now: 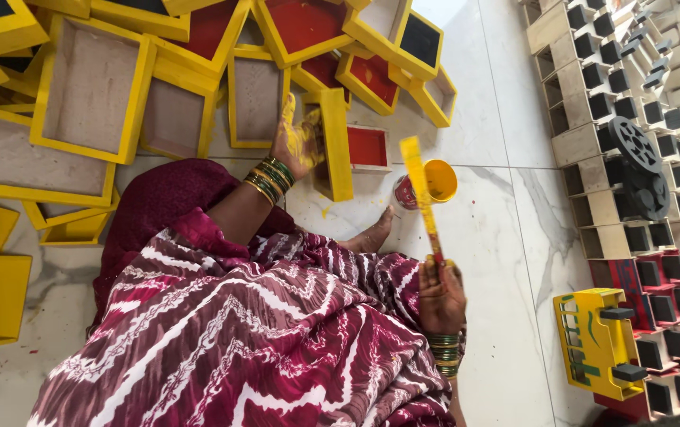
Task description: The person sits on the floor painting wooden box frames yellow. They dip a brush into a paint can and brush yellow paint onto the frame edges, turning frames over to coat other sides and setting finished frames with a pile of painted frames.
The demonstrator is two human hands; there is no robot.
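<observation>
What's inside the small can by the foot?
The can shows yellow paint coating its inner wall. Its bottom and the paint level are hidden by the brush crossing in front.

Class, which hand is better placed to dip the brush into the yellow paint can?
The right hand: it already holds the paintbrush, whose tip sits beside the paint can. The left hand is gripping the yellow frame.

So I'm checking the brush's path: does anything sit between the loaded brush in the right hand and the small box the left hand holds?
Nothing visible blocks it. The brush is raised beside the paint can; the box is just left across bare floor.
</observation>
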